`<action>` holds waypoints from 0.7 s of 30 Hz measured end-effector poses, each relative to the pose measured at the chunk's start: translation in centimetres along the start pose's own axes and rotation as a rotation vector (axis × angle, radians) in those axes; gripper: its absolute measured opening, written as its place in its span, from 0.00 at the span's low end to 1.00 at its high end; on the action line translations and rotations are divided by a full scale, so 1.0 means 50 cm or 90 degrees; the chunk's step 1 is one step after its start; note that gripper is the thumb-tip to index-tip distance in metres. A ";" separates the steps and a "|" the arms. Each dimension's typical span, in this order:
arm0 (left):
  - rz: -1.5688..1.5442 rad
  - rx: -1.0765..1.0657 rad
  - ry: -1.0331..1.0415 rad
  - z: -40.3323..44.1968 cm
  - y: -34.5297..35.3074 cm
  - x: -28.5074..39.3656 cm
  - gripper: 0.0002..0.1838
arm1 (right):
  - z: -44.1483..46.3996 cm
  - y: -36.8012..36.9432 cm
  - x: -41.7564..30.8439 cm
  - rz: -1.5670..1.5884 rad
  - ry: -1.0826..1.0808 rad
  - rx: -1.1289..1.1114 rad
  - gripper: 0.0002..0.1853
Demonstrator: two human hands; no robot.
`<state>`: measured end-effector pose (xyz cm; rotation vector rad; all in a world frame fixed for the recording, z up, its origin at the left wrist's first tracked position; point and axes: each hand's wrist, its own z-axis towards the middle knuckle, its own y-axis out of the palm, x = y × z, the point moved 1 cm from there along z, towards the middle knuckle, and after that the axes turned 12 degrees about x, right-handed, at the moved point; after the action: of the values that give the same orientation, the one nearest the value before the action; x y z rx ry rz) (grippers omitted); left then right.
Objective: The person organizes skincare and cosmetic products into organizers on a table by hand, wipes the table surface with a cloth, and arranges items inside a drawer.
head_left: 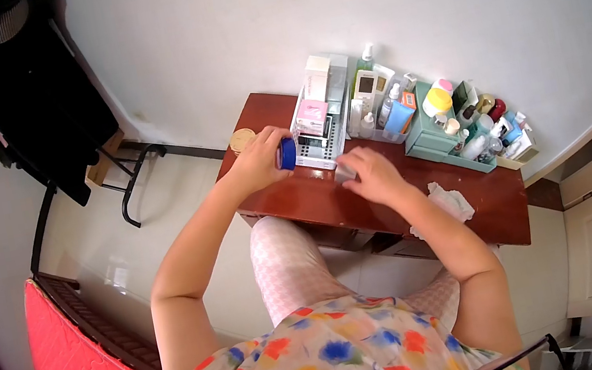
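My left hand (pixel 262 161) is wrapped round a round dark-blue container (pixel 287 154), above the front left part of the brown table. My right hand (pixel 372 175) is closed on a small greyish object (pixel 344 172) that I cannot make out, just right of the front end of a white basket (pixel 317 159). In the basket stand a pink box (pixel 312 114) and a white box (pixel 316 77). A round beige item (pixel 242 140) lies on the table behind my left hand.
Bottles and tubes, one orange and blue (pixel 401 114), stand behind my right hand. A green drawer box (pixel 425 132) and more bottles are at the right. A crumpled white tissue (pixel 451 202) lies on the brown table (pixel 492 198). A red mattress (pixel 63 345) is at the lower left.
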<state>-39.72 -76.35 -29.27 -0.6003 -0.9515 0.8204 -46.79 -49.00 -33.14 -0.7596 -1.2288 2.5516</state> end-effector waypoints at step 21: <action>0.219 0.057 0.217 0.138 0.201 0.019 0.42 | 0.249 0.043 0.176 -0.166 -0.043 0.222 0.22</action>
<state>-48.89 -69.29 -33.21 -0.8097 -0.5032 1.0201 -60.78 -55.17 -31.50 -0.4100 -0.8029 2.4892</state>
